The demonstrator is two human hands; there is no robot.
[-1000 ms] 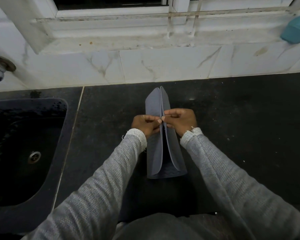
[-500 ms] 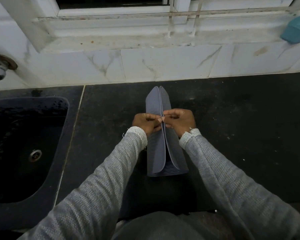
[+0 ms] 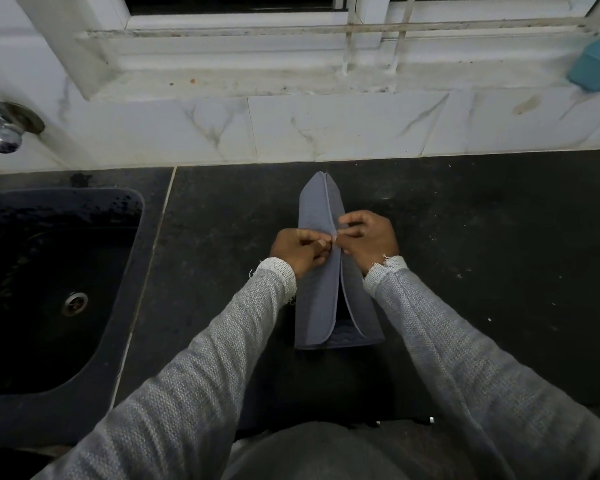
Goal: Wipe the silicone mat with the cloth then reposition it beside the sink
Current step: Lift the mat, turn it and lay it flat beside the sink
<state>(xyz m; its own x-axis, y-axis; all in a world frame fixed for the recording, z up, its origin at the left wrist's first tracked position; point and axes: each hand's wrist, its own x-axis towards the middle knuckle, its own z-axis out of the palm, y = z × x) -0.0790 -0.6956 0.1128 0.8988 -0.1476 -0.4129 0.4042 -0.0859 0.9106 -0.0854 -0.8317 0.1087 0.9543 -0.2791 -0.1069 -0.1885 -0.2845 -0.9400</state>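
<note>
While the folded silicone mat [image 3: 317,289] stands mid-table, the left hand [image 3: 300,249] and right hand [image 3: 369,242] pinch its raised edges together.

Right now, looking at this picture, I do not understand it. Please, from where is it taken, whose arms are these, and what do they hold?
There is no machine. The one picture comes from a camera worn on a person's head, looking down at the person's own arms in grey knitted sleeves. The left hand and right hand pinch together the raised edges of a grey silicone mat, folded upward on the black stone counter. A dark wet sink lies to the left, under a metal tap. A teal object sits on the white windowsill. No cloth is visible.
</note>
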